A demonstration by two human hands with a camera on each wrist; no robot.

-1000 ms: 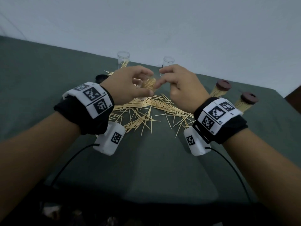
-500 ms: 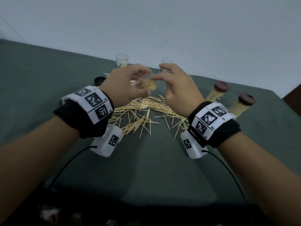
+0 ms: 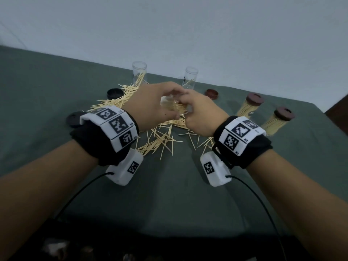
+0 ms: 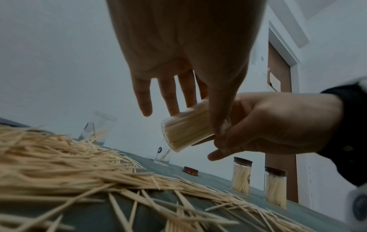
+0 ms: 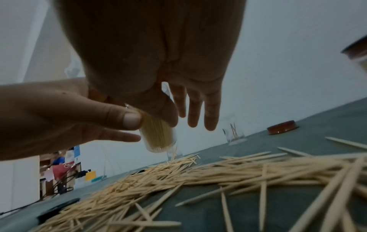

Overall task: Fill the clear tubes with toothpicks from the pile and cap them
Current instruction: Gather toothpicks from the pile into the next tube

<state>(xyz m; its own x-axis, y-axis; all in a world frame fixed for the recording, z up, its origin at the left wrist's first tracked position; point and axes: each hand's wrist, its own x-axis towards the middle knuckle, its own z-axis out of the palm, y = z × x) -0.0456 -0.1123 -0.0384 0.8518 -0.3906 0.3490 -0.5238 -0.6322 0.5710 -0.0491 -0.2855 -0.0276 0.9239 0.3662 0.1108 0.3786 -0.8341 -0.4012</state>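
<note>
A clear tube [image 4: 187, 131] packed with toothpicks hangs tilted above the loose pile [image 3: 163, 136] on the bench [image 3: 169, 194]. The left hand [image 3: 152, 106] pinches it between thumb and fingers, the other fingers straight. The right hand [image 3: 201, 113] grips its open end just beside, fingers curled.

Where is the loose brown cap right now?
In the head view, the brown cap lies on the green table, right of the hands, between an open tube and the capped tubes.

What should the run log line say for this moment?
left hand: holds packed tube, tilted | right hand: pinches its open end | capped tubes: two | pile: remains
</note>
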